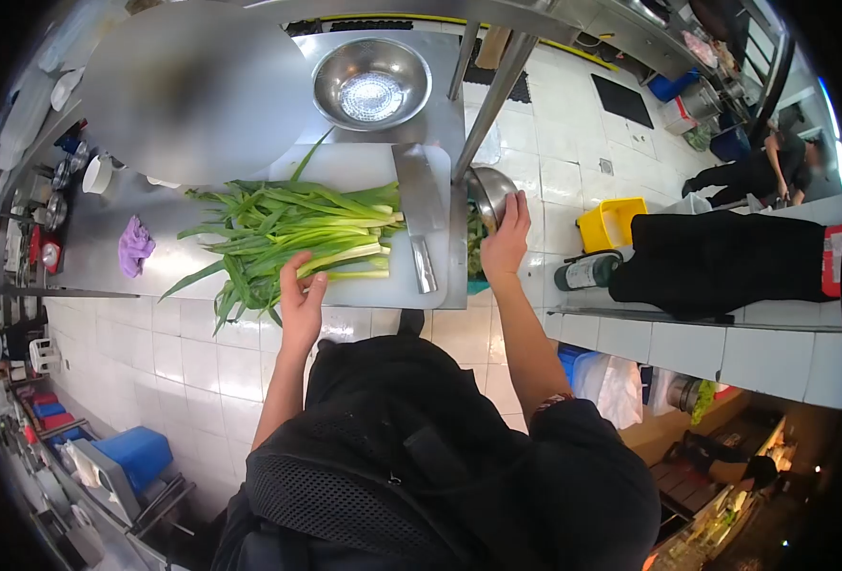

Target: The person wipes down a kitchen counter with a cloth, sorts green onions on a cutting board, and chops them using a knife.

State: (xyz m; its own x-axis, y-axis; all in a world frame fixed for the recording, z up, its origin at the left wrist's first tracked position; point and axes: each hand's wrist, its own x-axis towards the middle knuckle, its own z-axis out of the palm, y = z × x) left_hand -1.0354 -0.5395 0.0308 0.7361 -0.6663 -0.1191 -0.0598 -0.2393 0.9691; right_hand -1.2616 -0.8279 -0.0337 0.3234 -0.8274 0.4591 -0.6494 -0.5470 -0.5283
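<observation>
A bunch of spring onions [297, 224] lies across the white cutting board [430, 162], white ends to the right, green leaves hanging over the board's left and front edges. My left hand [302, 293] touches the near edge of the bunch, thumb and forefinger apart. To the right of the stalks rests a cleaver [421, 195], its handle pointing toward me. My right hand [506, 233] grips the rim of a metal bowl [493, 190], which is tilted on its side just off the table's right edge. Green trimmings [475, 243] show below the bowl, partly hidden.
A metal colander [371, 84] stands behind the board on the steel table [178, 271]. A purple cloth [136, 246] lies at left. A table post [497, 95] rises near the bowl. Right are a yellow bin [611, 226] and a counter with black cloth [716, 262]. A person [773, 167] stands far right.
</observation>
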